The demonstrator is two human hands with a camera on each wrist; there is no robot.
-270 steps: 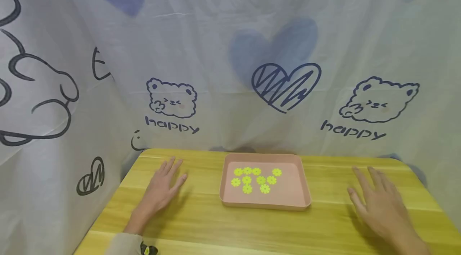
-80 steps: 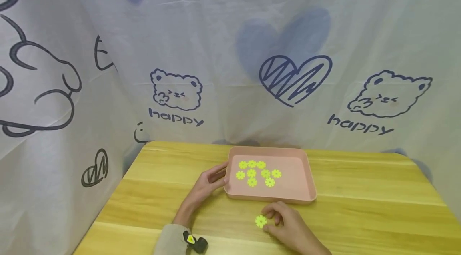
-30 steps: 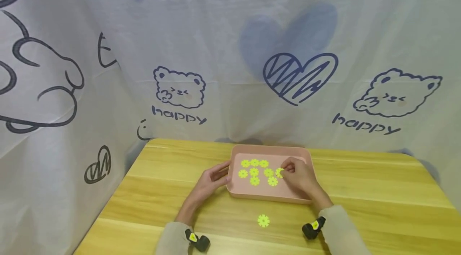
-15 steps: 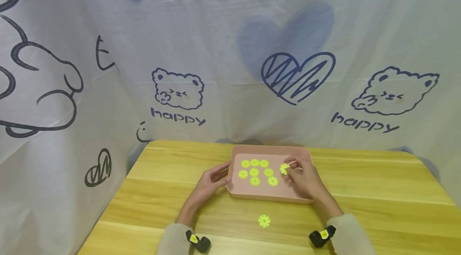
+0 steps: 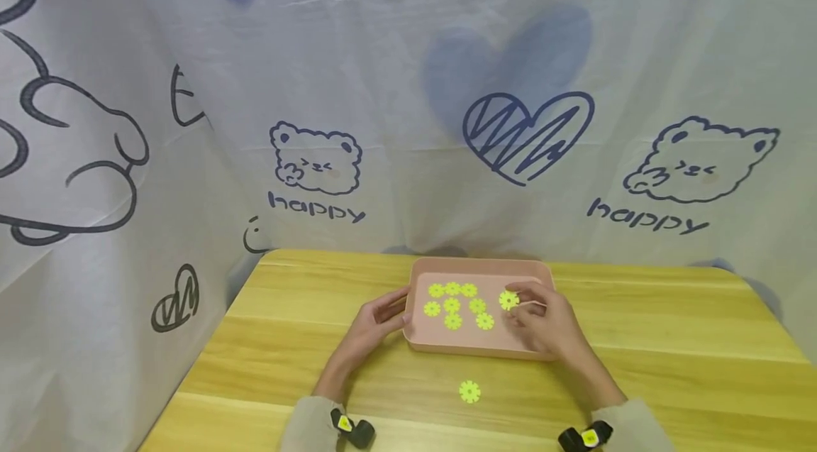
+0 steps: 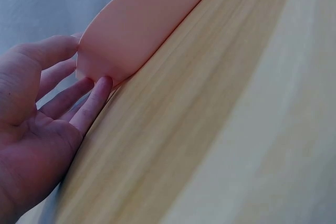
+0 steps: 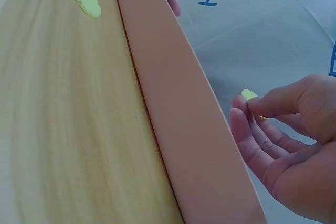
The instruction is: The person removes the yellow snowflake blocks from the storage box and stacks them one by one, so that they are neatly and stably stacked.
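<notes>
In the head view, a pink tray (image 5: 536, 269) stands on the table with several flat yellow-green flower-shaped plastic discs (image 5: 452, 305) lying in it. My left hand (image 5: 364, 331) holds the tray's left side; in the left wrist view its thumb is at the rim and its fingertips touch the outer wall. My right hand (image 5: 550, 321), over the tray's right part, pinches one notched flower-shaped disc (image 5: 508, 300) between thumb and fingers. The right wrist view shows that disc (image 7: 249, 94) partly hidden by the fingers. Another flower-shaped disc (image 5: 469, 392) lies on the table in front of the tray.
The wood-grain table (image 5: 268, 296) reaches back to a white printed cloth (image 5: 408, 175), which also hangs along the left side. Black wrist cameras (image 5: 354, 431) sit on both forearms. The tray has raised walls.
Both hands came in from the table's sides. One disc now lies in front of the tray. My right hand then pinched another disc in the tray and shifted it slightly right. My left hand stays put lately.
</notes>
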